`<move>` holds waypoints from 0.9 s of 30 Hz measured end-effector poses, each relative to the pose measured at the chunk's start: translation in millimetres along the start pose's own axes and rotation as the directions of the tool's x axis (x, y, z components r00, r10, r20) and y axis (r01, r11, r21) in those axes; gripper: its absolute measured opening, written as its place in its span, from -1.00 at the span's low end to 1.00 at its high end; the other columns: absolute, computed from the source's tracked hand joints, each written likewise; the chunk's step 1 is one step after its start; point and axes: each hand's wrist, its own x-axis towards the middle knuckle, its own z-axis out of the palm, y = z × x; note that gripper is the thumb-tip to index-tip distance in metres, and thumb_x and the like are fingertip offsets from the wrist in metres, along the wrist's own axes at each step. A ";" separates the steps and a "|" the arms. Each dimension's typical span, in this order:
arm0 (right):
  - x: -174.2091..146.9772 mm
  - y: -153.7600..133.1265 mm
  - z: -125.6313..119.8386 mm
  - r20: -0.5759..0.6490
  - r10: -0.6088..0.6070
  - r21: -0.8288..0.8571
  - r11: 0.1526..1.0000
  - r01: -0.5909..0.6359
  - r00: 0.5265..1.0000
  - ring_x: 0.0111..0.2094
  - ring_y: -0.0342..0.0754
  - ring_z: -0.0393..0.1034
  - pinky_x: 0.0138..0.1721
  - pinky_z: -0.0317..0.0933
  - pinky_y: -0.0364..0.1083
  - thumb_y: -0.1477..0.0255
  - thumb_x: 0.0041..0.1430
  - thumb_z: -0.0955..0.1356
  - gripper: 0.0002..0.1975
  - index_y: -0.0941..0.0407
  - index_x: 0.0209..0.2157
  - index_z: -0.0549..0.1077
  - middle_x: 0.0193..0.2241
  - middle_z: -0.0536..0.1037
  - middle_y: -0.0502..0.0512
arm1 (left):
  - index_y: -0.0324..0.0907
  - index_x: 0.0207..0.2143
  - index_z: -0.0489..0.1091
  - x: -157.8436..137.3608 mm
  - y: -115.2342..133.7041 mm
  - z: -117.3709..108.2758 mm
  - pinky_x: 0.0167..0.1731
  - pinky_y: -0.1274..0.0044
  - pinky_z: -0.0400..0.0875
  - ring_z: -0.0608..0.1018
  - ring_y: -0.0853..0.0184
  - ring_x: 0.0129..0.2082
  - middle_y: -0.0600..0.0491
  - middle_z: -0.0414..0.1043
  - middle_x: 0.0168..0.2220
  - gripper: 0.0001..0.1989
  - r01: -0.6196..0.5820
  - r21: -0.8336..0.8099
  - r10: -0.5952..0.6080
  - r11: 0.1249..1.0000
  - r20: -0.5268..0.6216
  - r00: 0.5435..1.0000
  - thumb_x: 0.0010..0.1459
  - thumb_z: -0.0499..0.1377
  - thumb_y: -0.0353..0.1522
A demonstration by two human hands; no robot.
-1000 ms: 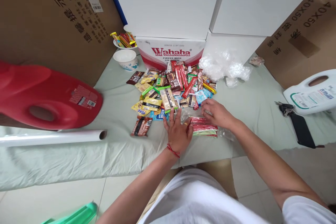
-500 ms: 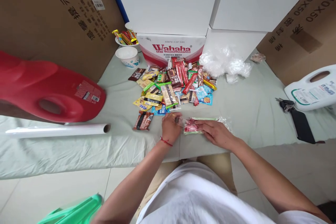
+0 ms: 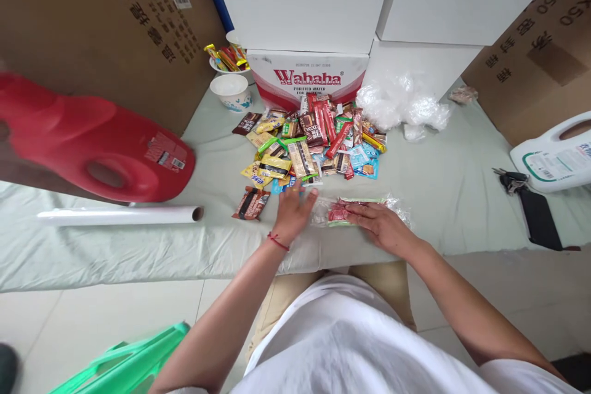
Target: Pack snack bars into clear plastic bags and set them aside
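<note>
My right hand rests with its fingers stretched out on a clear plastic bag. Inside the bag lies a pink-red snack packet with light green edges, partly covered by that hand. To the left of the bag, my left hand has its thumb and fingers apart and holds nothing. Its fingertips reach the near edge of a heap of wrapped snacks; contact with them is unclear. A brown-wrapped snack lies left of this hand.
Clear plastic bags are bunched beside the Wahaha carton. At left are a red jug, a white roll and paper cups. A white jug, keys and a black phone-like object lie at right.
My left hand has let go of the bag's left end and moved left, its fingers opening out. The right hand stays on the bag. The whole view has shifted slightly.
</note>
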 end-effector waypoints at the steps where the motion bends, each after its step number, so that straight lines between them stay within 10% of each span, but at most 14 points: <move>1: -1.4 -0.9 0.1 0.004 0.012 -0.010 1.000 -0.012 1.000 0.18 0.08 0.45 0.06 0.37 0.12 0.62 0.38 0.22 -0.42 -0.07 0.33 0.36 0.31 0.41 0.11 | -0.17 -0.13 0.49 -1.0 4.8 4.4 0.21 0.15 0.24 0.46 0.02 0.11 -0.14 0.50 -0.01 -0.64 0.000 0.086 -0.004 0.996 0.051 0.999 0.21 0.18 -0.09; 6: -9.0 -7.3 -1.2 0.030 0.070 -0.018 0.997 -0.070 0.997 0.19 0.13 0.40 0.11 0.30 0.18 0.48 0.44 0.24 -0.49 -0.03 0.36 0.32 0.35 0.36 0.14 | -0.16 -0.47 0.39 -5.1 14.9 1.9 0.06 0.26 0.33 0.48 0.06 0.00 -0.10 0.49 -0.10 -0.82 -0.038 0.240 -0.014 0.970 0.212 0.977 0.03 0.32 -0.29; 13: -5.6 -9.0 -0.9 0.017 0.069 -0.038 0.997 -0.069 0.997 0.08 0.14 0.41 0.06 0.29 0.16 0.42 0.46 0.25 -0.55 -0.02 0.31 0.39 0.31 0.41 0.15 | -0.10 -0.42 0.33 -14.2 38.3 -3.2 -0.45 0.52 0.23 0.44 0.33 -0.51 0.16 0.36 -0.55 -0.87 -0.002 -0.005 0.003 1.000 0.215 0.977 0.22 0.13 -0.32; 21: -7.4 -6.0 2.7 -0.039 0.067 0.050 0.997 -0.065 0.997 0.08 0.16 0.40 0.07 0.30 0.21 0.46 0.44 0.24 -0.54 0.02 0.31 0.39 0.28 0.44 0.21 | -0.16 -0.11 0.48 -51.6 57.0 66.8 -0.25 0.39 0.42 0.54 0.12 -0.18 -0.13 0.48 -0.17 -0.79 -0.307 0.438 0.301 0.845 0.084 0.950 0.33 0.06 -0.44; 27: -39.3 1.6 -16.4 -0.108 0.186 0.122 0.977 -0.173 0.977 0.04 0.12 0.47 0.07 0.31 0.17 0.39 0.44 0.25 -0.68 0.01 0.07 0.57 0.10 0.59 0.19 | -0.13 -0.15 0.50 -62.0 34.7 77.4 -0.11 0.31 0.44 0.53 0.12 -0.04 -0.13 0.52 0.11 -0.77 -0.459 0.544 0.481 0.702 0.113 0.869 0.36 0.05 -0.46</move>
